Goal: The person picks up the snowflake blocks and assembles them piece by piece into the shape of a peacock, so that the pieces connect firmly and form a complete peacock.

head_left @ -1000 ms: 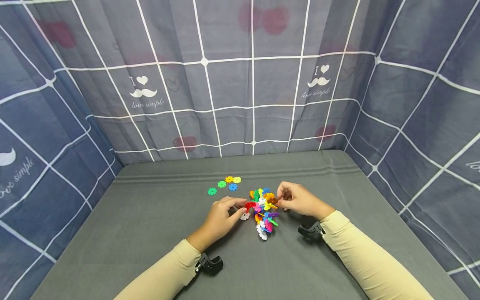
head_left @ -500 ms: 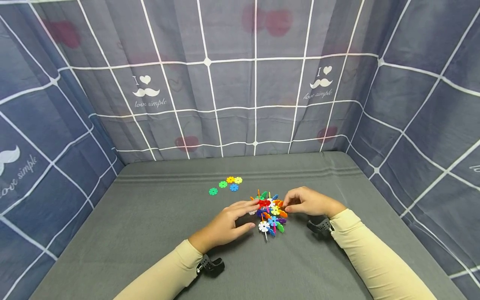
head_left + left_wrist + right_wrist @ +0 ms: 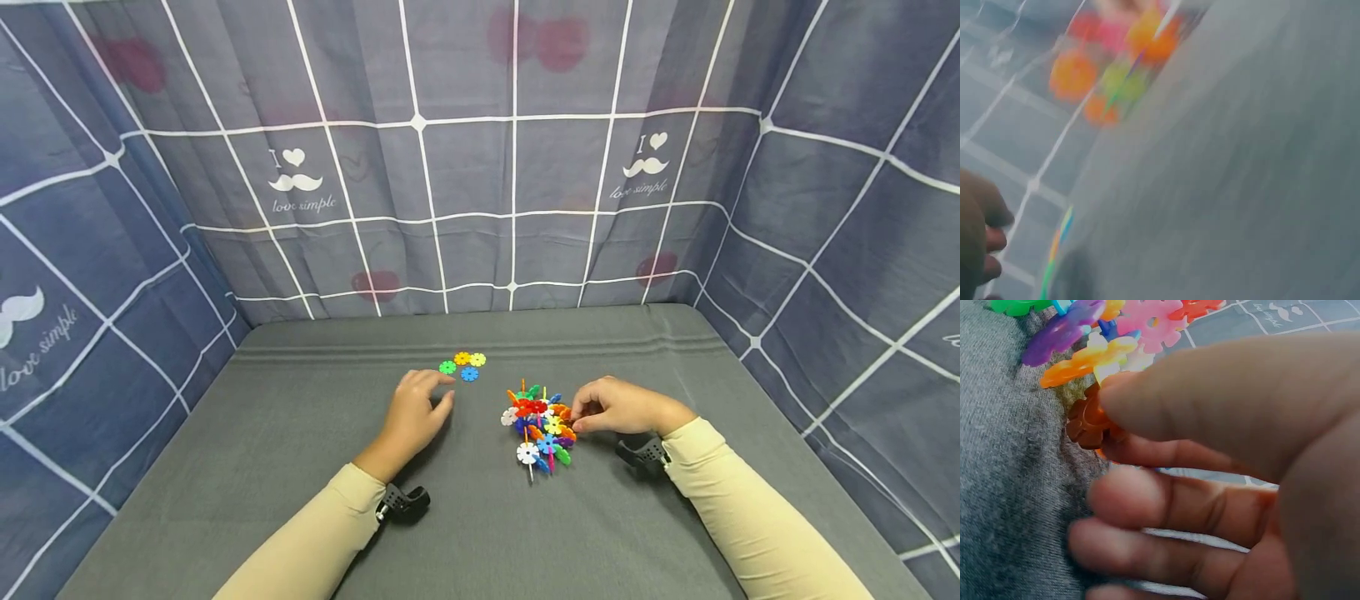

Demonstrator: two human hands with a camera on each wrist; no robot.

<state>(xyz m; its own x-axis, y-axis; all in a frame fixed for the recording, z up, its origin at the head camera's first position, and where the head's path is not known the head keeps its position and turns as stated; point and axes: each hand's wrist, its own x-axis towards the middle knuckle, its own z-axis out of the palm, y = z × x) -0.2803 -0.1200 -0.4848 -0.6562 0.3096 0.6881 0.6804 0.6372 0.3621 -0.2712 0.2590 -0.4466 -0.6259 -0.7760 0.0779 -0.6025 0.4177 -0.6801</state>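
A cluster of interlocked, multicoloured snowflake discs [image 3: 528,453] stands on the grey cloth. My right hand [image 3: 626,407] is at its right side. In the right wrist view the thumb and forefinger pinch a brown snowflake disc [image 3: 1087,422] at the cluster's edge. My left hand [image 3: 411,417] is off to the left, holding nothing that I can see, with its fingers loosely bent near a loose green disc [image 3: 447,367]. Beside that lie a blue disc [image 3: 469,374], an orange disc [image 3: 462,358] and a yellow disc [image 3: 477,360]. The left wrist view is blurred.
Grey cloth [image 3: 300,467] covers the work surface. A checked blue-grey curtain [image 3: 465,183] rises behind it and on both sides. A black wrist strap [image 3: 405,504] is on the left wrist and another strap [image 3: 641,454] on the right.
My left hand has left the cluster and moved left and back toward the loose discs, where it hides the leftmost green one. The cluster has turned and shifted slightly right with my right hand.
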